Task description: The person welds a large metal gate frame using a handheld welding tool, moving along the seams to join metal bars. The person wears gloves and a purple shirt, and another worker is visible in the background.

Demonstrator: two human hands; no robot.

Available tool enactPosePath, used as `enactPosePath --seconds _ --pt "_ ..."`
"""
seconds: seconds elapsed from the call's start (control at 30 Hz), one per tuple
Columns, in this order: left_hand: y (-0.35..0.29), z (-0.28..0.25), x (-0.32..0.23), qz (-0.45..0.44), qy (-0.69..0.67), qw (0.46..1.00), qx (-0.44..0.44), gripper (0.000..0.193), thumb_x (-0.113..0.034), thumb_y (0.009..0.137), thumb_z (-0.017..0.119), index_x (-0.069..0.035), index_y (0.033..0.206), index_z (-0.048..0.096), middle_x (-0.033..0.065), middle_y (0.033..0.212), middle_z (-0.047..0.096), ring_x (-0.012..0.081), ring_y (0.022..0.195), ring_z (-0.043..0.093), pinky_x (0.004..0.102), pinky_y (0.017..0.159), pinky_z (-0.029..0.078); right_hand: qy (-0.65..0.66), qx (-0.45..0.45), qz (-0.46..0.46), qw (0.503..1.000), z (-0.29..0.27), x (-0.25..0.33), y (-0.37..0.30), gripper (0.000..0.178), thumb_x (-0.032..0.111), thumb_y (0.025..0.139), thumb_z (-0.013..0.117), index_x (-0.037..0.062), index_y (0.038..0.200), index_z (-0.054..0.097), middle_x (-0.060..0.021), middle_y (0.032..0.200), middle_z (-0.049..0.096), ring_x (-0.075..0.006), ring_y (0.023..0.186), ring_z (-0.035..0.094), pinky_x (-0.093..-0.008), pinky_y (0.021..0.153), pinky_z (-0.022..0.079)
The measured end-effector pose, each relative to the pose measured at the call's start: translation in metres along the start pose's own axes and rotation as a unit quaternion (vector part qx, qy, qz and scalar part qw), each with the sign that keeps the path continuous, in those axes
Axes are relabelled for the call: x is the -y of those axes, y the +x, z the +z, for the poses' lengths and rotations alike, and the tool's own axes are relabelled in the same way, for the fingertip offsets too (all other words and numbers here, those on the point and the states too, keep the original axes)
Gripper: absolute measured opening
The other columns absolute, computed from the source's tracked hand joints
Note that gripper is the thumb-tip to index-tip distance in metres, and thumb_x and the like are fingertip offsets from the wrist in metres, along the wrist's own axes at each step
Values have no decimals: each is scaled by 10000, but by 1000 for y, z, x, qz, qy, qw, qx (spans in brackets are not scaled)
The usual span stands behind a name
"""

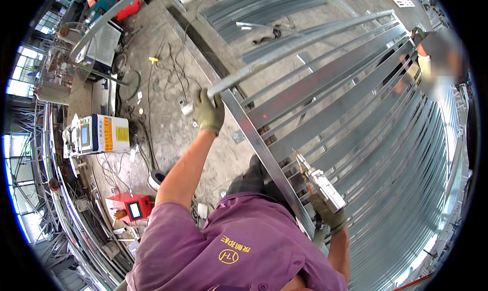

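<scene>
My left hand (pixel 208 113), in a grey-green work glove, is closed at the near end of a round metal tube (pixel 284 55), beside the corner of a slatted metal frame. In my right hand (pixel 329 212), also gloved, is a silver handheld welding gun (pixel 325 189). Its thin nozzle points up and left above the slats, apart from them. The frame has a flat side rail (pixel 269 161) close to my body, with long grey slats (pixel 315 91) running off to the right. A small red light spot shows on one slat.
At the far right another person (pixel 439 62) works by the slats. Loose cables (pixel 175 69) lie on the floor at the left, near a white control box (pixel 104 133) and a red machine (pixel 128 207) with a screen. Stacked metal strips (pixel 259 11) lie farther off.
</scene>
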State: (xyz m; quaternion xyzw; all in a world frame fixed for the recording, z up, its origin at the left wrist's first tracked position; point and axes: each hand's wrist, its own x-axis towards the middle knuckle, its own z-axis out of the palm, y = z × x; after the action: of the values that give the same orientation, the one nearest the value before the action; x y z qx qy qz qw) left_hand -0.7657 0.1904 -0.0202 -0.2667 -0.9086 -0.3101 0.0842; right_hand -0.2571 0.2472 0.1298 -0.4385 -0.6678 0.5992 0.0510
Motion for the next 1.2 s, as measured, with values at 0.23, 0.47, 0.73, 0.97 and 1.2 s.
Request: enactPosePath --seconds 0.23,0.47,0.73,0.97,1.2 --pt "18 69 -32 -5 52 998 43 592 -442 1031 566 -9 1435 562 240 1539 531 440 1447 468 528 1223 352 -55 49 86 994 -34 96 27 323 279 977 814 36 1178 743 -22 943 715 -131 821 648 -314 725 535" --pt "11 87 -59 -34 122 989 72 558 -463 1059 498 -15 1372 613 221 1507 568 431 1447 461 536 1212 354 -67 146 213 964 -28 92 84 601 380 964 840 107 1463 646 -20 1145 751 -131 950 647 -305 849 560" --pt "11 84 -62 -24 153 985 77 559 -502 1072 492 -27 1333 630 194 1449 593 398 1407 485 537 1184 370 23 174 184 967 -17 50 113 489 281 964 840 87 1382 677 17 986 696 -94 821 606 -278 710 517" --pt "14 85 -62 -22 161 985 66 512 -464 1054 521 -30 1302 628 187 1423 590 386 1394 486 537 1163 380 44 216 138 966 -11 29 138 448 243 970 835 79 1360 687 30 865 661 -75 702 584 -270 621 501" --pt "13 89 -59 -14 154 986 56 502 -449 1042 539 -23 1297 615 193 1427 578 389 1389 483 547 1160 374 47 251 119 960 -10 27 150 489 228 975 836 55 1403 676 -30 1112 756 -102 881 641 -295 770 563"
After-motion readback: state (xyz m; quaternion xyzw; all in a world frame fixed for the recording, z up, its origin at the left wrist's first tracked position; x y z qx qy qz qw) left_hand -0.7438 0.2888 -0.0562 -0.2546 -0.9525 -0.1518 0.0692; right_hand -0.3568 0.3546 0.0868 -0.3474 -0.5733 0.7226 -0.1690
